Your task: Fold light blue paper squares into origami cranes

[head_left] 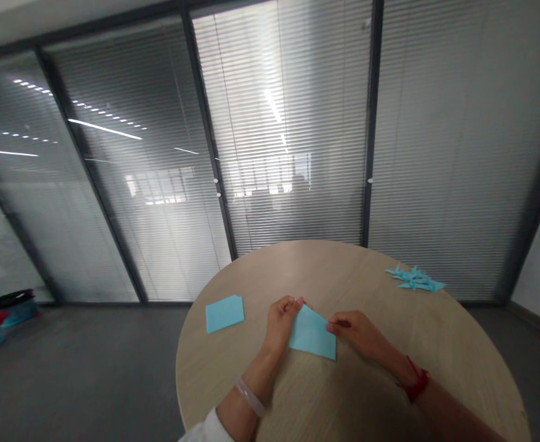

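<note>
A light blue sheet of paper (313, 334) is between my two hands, just above or on the round table. My left hand (282, 320) pinches its upper left corner, fingers curled. At the sheet's right edge, my right hand (353, 331) grips the paper between thumb and forefinger. Whether the sheet is folded over at the top I cannot tell. To the left lies a stack of light blue paper (224, 314). A pile of folded blue paper pieces (416, 279) with pointed ends sits at the far right.
The round wooden table (316, 261) has its curved edge near a glass partition with blinds (297, 123). On the grey floor at far left stand bins or bags in blue, red and black (9, 316).
</note>
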A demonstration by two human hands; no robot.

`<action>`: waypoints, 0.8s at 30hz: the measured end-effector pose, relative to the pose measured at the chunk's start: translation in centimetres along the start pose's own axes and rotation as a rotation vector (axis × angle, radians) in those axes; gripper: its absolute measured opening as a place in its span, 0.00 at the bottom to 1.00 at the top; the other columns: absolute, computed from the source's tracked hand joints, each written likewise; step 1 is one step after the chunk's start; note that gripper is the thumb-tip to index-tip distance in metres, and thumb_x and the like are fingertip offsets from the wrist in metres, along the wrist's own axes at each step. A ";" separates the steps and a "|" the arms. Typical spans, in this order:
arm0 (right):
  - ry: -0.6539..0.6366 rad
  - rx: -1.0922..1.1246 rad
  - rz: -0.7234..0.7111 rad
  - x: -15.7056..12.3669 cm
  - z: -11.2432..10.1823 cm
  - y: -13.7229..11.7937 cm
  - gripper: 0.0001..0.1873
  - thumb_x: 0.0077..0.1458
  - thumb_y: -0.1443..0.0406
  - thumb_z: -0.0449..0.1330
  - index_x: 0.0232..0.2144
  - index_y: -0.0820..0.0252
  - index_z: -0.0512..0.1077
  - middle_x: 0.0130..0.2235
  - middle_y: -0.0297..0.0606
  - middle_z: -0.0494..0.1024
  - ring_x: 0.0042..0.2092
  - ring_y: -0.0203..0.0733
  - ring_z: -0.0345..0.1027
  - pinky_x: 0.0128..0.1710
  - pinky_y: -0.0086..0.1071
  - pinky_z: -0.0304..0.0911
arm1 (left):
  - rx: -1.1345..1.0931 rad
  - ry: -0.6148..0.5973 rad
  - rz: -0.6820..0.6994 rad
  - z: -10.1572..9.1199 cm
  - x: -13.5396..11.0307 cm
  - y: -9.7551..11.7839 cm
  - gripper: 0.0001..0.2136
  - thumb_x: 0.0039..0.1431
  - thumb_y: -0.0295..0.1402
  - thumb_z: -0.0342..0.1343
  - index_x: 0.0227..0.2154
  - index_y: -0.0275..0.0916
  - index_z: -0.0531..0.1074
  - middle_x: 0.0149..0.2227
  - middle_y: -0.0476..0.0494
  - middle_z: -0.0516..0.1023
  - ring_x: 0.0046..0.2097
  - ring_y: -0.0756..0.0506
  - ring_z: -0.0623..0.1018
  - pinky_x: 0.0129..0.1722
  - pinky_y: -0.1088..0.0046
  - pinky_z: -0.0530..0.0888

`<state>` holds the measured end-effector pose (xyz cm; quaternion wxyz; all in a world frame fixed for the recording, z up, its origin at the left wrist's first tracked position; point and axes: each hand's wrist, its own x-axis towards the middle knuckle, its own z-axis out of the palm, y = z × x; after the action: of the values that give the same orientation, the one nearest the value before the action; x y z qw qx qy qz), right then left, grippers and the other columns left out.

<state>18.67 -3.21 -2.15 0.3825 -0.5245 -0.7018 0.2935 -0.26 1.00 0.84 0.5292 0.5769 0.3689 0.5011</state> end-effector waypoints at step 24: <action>0.406 0.256 0.046 0.3 -0.9 0.8 0.18 0.51 0.52 0.57 0.29 0.62 0.73 0.27 0.36 0.75 0.29 0.41 0.67 0.29 0.30 0.60 | 0.115 -0.164 -0.142 -0.1 0.5 -1.3 0.21 0.35 0.50 0.66 0.22 0.34 0.71 0.19 0.50 0.71 0.25 0.48 0.72 0.31 0.70 0.71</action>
<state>19.86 -2.72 -2.27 0.5723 -0.5358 -0.5554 0.2773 -0.07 1.71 -0.39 0.5577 0.6177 0.3927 0.3913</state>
